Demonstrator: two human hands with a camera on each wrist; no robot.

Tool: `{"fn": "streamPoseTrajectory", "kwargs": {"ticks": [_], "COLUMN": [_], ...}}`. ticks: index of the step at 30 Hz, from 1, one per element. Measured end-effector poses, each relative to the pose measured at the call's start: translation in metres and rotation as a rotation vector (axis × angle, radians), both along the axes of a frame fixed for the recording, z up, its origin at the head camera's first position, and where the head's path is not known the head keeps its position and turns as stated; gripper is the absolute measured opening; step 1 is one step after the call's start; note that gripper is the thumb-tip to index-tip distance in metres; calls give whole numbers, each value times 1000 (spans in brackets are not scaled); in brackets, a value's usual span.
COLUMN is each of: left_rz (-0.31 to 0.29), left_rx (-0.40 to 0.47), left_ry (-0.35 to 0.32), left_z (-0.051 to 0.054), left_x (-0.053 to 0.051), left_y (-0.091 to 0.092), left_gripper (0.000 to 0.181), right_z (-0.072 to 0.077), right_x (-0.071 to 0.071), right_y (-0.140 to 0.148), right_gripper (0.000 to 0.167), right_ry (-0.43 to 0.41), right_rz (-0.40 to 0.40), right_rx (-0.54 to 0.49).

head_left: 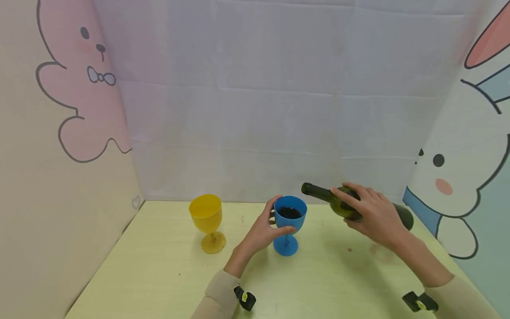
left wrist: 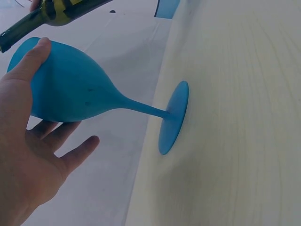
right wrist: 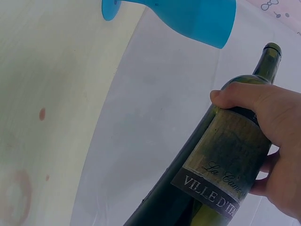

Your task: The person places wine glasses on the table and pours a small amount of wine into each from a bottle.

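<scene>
A blue goblet with dark liquid in it stands upright, its foot apparently on the table. My left hand holds its bowl, thumb on the near side and fingers round the back. In the left wrist view, the goblet's bowl lies between thumb and fingers. My right hand grips a green glass wine bottle around its body and shoulder, above the table. The bottle is tilted close to level, its mouth to the right of the goblet's rim and a little higher. Its label shows in the right wrist view.
A yellow goblet stands on the table, left of the blue one. Reddish stains mark the tabletop at the right. A white cloth hangs behind the table, and walls with cartoon animals stand at both sides.
</scene>
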State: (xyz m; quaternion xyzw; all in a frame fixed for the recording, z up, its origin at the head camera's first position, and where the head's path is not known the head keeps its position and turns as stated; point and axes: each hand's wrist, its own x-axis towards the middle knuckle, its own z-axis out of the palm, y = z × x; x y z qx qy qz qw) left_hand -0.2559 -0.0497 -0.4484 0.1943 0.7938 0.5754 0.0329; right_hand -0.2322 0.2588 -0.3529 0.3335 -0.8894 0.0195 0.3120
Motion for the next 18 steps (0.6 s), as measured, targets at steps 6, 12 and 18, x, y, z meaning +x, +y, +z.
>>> {"fn": "streamPoseTrajectory", "kwargs": {"ticks": [6, 12, 18], "left_rz": [7, 7, -7], "left_rx": [7, 0, -11], "left_ry": [2, 8, 7], "left_z": [0, 1, 0], "left_x": [1, 1, 0], "left_y": [-1, -2, 0], "left_gripper": [90, 91, 91], "right_z": [3, 5, 7], "right_x": [0, -2, -2], "right_y": [-4, -6, -7], "right_gripper": [102, 102, 101], "right_ry": [23, 23, 34], "right_rz": [-1, 9, 9], "right_rx": [-6, -42, -42]}}
